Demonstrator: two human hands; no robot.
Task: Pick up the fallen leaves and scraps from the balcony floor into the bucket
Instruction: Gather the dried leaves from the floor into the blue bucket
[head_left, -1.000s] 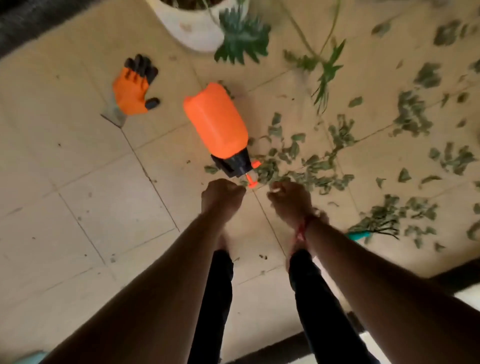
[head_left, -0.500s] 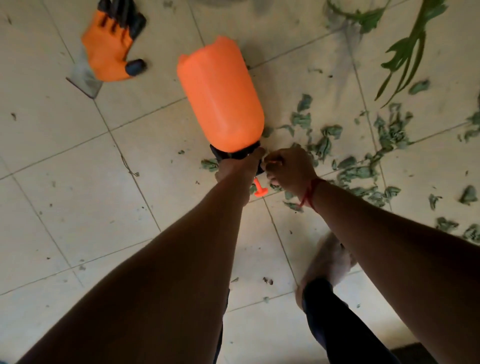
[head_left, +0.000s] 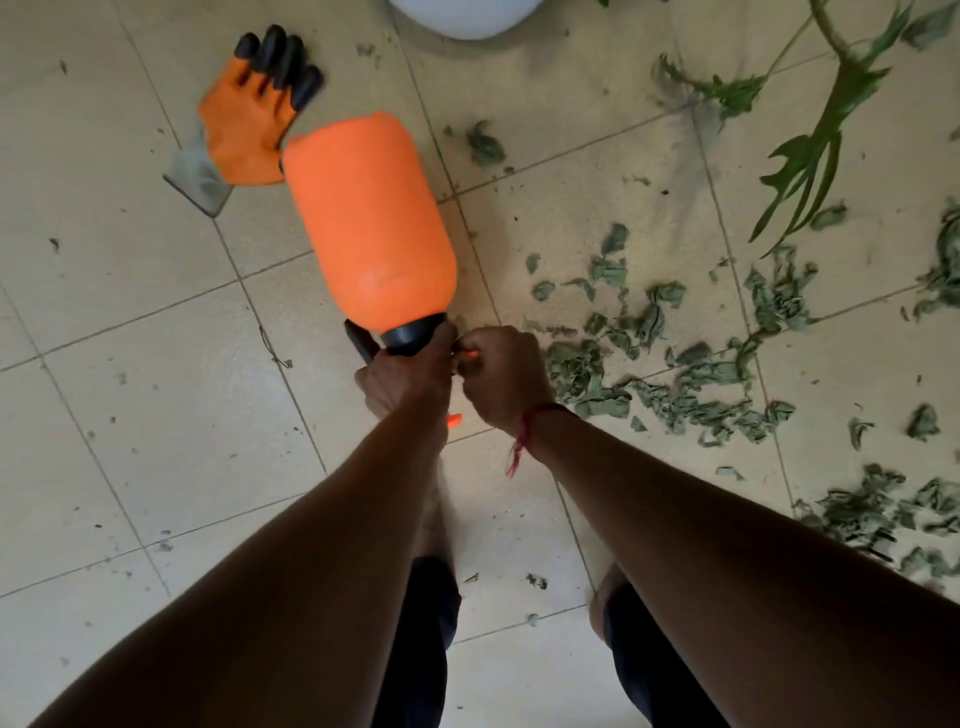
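Observation:
Green leaf scraps (head_left: 675, 384) lie scattered over the beige tiled floor (head_left: 156, 415), mostly to the right of my hands. An orange spray bottle (head_left: 369, 223) with a black head points away from me. My left hand (head_left: 400, 382) grips its black head and handle. Just right of the neck, my right hand (head_left: 506, 379), with a red thread at the wrist, pinches a small orange part of the sprayer. No bucket is in view.
An orange glove with black fingertips (head_left: 249, 124) lies on the floor at upper left. The base of a white pot (head_left: 462, 18) sits at the top edge. Long green plant stems (head_left: 810, 150) trail across the upper right. My feet stand below my hands.
Both hands reached from just short of the sprayer onto its head; the left now grips it and the right pinches a part beside the neck. The view has shifted closer.

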